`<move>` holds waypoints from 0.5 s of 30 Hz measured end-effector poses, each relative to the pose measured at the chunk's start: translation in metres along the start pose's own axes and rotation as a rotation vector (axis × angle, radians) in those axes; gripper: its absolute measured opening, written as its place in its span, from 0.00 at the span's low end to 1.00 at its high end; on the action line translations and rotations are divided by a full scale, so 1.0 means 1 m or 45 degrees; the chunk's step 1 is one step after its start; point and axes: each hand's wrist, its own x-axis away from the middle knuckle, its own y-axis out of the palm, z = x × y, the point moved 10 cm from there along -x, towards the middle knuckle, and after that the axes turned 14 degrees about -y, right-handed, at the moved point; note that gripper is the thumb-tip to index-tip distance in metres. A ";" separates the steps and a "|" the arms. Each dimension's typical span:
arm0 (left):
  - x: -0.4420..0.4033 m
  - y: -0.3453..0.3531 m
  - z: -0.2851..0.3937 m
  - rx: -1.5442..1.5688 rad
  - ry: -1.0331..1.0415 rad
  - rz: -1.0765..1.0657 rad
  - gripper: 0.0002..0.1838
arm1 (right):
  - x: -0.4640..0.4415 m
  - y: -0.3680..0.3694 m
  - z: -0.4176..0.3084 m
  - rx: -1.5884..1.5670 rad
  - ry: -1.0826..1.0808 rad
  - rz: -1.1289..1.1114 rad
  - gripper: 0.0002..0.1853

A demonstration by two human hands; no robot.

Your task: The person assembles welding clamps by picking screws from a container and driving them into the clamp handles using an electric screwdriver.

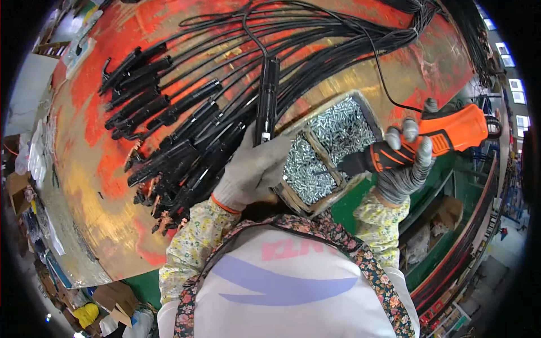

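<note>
In the head view, the left hand (248,172), in a pale glove with an orange edge at the wrist, has its fingers closed around the lower end of a black tube (267,93). The tube points away from the person, over the counter (84,225), and a cable leaves its far end. The right hand (407,160), in a grey glove, has its fingers wrapped around an orange and black power screwdriver (453,130). The tool lies nearly level, its dark nose pointing left over the box (369,112); whether the tip touches any screws cannot be told.

The box sits between the 2 hands and holds many small silver screws (344,125). A divider (322,151) splits it into 2 compartments, the nearer being the smaller.

Left of the left hand, a pile of black tubes (169,152) lies on the red and tan counter, with copper-coloured ends (163,221) showing along its near edge. Long black cables (338,48) run from the pile to the upper right, where they gather into a bundle. A thin cord (383,84) reaches the screwdriver's side.
</note>
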 end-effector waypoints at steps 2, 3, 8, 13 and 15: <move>-0.002 -0.004 -0.001 0.006 0.007 0.032 0.34 | 0.012 0.013 0.010 -0.186 0.074 0.132 0.34; -0.004 -0.006 -0.002 -0.047 0.027 0.038 0.32 | 0.015 0.012 0.012 -0.164 0.048 0.102 0.34; 0.003 -0.002 -0.001 -0.096 -0.041 0.056 0.16 | 0.036 0.027 0.019 -0.080 0.053 0.044 0.33; 0.000 -0.003 -0.001 -0.064 -0.015 0.048 0.16 | 0.049 0.029 0.030 0.054 0.099 0.028 0.31; -0.001 -0.005 -0.002 -0.070 -0.017 0.065 0.16 | 0.051 0.030 0.030 0.077 0.088 0.006 0.31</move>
